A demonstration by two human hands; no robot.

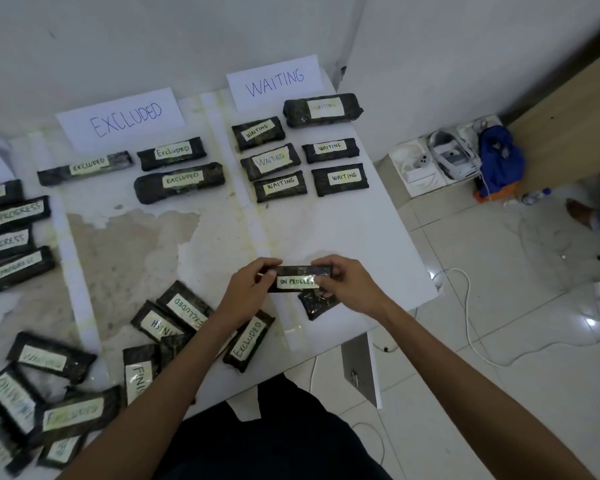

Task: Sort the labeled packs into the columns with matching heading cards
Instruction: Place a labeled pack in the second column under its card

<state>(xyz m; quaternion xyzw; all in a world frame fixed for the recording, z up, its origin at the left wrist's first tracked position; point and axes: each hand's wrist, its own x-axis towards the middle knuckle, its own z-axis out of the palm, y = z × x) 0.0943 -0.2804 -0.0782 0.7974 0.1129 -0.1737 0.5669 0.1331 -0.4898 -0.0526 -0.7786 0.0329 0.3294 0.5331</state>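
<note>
on progress pack [297, 280]: held well in front of the waiting card [274, 81]
left hand [248, 287]: clamped on its left end
right hand [343, 284]: clamped on its right end

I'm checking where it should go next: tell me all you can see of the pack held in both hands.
The pack is a dark, flat oblong in glossy wrap with a pale label handwritten ON PROGRES, its end hidden by fingers. It is held level, the left hand pinching its left end, the right hand its right end, over another dark pack on the white table.
</note>
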